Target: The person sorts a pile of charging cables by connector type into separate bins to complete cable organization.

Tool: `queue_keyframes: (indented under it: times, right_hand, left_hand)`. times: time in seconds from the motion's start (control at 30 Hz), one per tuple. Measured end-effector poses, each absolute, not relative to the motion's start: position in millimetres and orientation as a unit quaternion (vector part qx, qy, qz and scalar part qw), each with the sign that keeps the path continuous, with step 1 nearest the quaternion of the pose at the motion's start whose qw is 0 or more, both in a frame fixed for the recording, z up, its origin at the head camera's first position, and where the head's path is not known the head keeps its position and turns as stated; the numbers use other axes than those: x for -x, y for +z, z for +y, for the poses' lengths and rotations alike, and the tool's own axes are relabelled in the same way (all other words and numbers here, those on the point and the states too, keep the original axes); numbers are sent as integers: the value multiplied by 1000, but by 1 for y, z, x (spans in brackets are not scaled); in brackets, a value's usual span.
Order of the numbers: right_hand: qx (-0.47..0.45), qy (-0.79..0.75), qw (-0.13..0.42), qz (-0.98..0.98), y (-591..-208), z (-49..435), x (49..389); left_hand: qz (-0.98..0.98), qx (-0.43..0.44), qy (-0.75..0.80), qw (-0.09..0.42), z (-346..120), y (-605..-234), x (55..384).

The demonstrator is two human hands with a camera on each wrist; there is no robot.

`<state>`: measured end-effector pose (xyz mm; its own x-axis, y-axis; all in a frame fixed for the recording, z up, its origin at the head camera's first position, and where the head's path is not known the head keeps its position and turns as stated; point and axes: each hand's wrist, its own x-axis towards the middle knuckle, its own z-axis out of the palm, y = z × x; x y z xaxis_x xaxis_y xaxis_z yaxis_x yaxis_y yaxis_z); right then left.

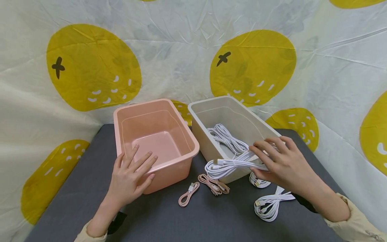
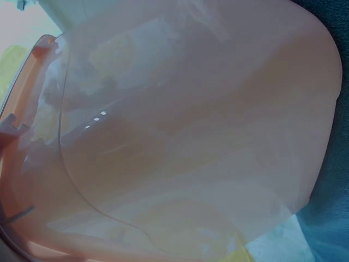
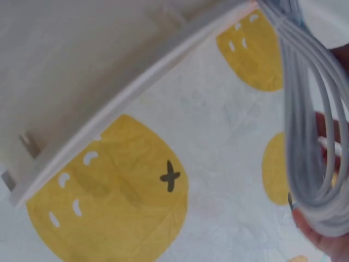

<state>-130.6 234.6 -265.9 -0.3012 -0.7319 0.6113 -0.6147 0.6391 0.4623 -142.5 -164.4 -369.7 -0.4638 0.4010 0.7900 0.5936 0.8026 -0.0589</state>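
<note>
Nearest the wearer, and seen in the head view only, a pink cable (image 1: 190, 189), a cluster of pinkish cables (image 1: 215, 187), a small white coil (image 1: 259, 183) and a larger white bundle (image 1: 273, 201) are laid on the dark table (image 1: 157, 218). By the left wrist camera the outer wall of the pink bin (image 1: 175, 169) is shown close up; by the right one, the loops of the held cable bundle (image 1: 232, 163) and the underside of a pale rim are revealed.

The held cable bundle is pinched between thumb and fingers of the right hand (image 1: 282, 161), reaching out to their left, in front of the grey bin's near end; whether that rim is touched cannot be told. The fingers of the left hand (image 1: 127, 178) are spread wide over the pink bin's near-left corner; contact cannot be made out.

In the grey bin (image 1: 201, 141), white cables (image 1: 228, 137) are contained. In the pink bin, the inner floor is seen beyond the left fingertips. Behind both, a cloth (image 1: 175, 67) printed with yellow fruit is hung.
</note>
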Motion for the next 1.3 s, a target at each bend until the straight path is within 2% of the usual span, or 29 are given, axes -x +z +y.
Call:
queue_keyframes:
  times: [0.37, 0.67, 1.03, 1.3]
  right_hand:
    - [-363, -70, 416, -831, -257, 246, 160]
    - [-339, -48, 454, -823, -251, 252, 194]
    - [-271, -22, 470, -840, -240, 252, 226]
    - [-219, 13, 474, -853, -238, 242, 247]
  left_hand:
    - [-851, 292, -110, 423, -164, -370, 142]
    - [-858, 287, -101, 413, -165, -369, 141]
    - [-864, 284, -97, 405, -166, -369, 140]
    - [-851, 289, -104, 426, -166, -369, 141]
